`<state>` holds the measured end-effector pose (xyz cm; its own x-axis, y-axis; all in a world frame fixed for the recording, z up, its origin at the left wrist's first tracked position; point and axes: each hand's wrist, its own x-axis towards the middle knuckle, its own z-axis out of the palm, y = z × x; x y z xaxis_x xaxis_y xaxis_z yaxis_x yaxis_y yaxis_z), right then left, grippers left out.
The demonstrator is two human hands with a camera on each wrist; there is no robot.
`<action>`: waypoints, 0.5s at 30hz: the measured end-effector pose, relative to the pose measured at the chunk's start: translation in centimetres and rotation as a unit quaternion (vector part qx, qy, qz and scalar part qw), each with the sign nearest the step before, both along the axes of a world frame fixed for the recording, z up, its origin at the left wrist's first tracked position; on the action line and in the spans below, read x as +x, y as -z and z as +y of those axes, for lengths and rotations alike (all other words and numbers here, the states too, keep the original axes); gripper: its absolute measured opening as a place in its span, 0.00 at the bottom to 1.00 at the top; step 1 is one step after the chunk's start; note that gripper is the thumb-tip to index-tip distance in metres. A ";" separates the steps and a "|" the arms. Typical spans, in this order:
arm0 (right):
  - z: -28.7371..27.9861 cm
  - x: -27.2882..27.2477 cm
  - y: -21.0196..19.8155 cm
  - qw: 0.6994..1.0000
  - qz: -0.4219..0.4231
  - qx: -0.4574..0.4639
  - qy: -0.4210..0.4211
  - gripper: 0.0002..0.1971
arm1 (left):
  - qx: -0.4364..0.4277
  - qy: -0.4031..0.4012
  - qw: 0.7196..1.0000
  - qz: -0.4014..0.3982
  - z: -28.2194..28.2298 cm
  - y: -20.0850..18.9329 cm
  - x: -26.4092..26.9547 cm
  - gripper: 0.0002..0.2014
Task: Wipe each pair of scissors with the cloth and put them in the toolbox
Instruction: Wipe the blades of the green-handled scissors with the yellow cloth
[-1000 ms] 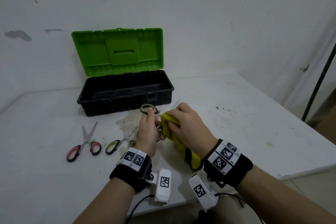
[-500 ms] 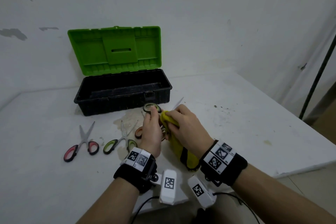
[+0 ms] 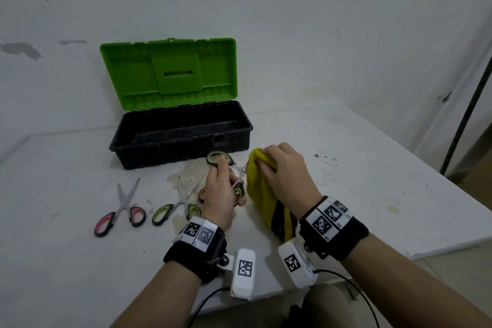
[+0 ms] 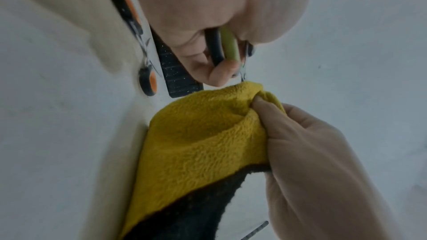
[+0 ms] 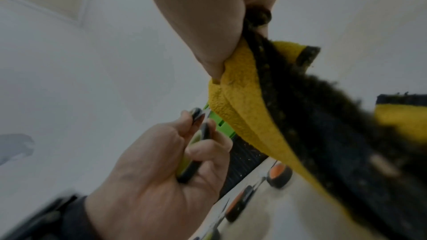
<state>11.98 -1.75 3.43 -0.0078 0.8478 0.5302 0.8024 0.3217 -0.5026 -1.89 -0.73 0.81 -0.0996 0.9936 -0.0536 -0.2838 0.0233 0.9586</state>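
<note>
My left hand (image 3: 221,189) grips the handles of green-and-black scissors (image 3: 217,158) (image 4: 227,46), held above the table in front of the toolbox. My right hand (image 3: 282,176) pinches a yellow cloth with a black stripe (image 3: 262,194) (image 4: 208,134) around the blades, which are hidden in the fold. The black toolbox (image 3: 181,152) stands with its green lid (image 3: 170,72) up. Red-handled scissors (image 3: 119,213), green-handled scissors (image 3: 175,206) and orange-handled scissors (image 5: 251,191) lie on the table to the left.
A white table (image 3: 346,194) carries everything, with a stained patch (image 3: 186,176) in front of the toolbox. A white wall stands behind. The table's right edge drops off near a dark pole (image 3: 466,120).
My right hand has slid the cloth away from the handles toward the blade tips, to the right. The left hand keeps its hold on the handles.
</note>
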 end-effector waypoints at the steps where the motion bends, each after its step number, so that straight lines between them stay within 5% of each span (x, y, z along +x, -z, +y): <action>1: 0.0 -0.1 0.0 1.000 0.003 0.007 -0.004 0.08 | -0.002 -0.002 1.000 0.001 0.0 -0.1 0.0 0.19; 11: 1.1 0.8 0.7 0.999 -0.001 -0.023 0.038 0.11 | -0.014 -0.010 0.999 0.029 -0.4 0.2 0.3 0.19; 15: -0.3 -0.2 0.1 0.999 -0.006 0.010 -0.040 0.09 | -0.007 -0.005 0.999 0.047 -0.1 0.0 0.3 0.19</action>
<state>11.76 -2.09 3.34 -0.0826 0.8330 0.5471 0.7799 0.3958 -0.4849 -1.55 -0.85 0.85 -0.1151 0.9917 -0.0574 -0.1929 0.0344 0.9806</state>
